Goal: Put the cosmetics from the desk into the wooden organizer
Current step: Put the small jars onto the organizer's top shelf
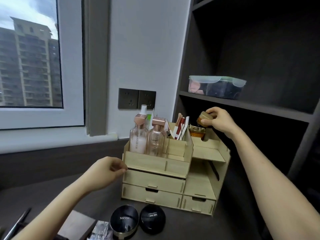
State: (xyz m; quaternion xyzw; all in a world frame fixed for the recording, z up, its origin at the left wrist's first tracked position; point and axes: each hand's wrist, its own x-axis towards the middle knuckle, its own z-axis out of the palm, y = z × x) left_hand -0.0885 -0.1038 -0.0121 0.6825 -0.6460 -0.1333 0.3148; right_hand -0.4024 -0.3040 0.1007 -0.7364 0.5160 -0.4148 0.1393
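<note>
Jar (205, 119) was clamped in right hand (220, 121) fingers over organizer (155, 181) top-right shelf, beside second jar (197, 131) — likely for set-down — left hand (105, 172), fingers loosely curled, touched organizer's side, probably steadying.

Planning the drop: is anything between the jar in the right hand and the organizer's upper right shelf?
Partly. Another amber jar already sits on that shelf, just below-left of the held jar in the right hand. The shelf in front of it looks bare.
</note>
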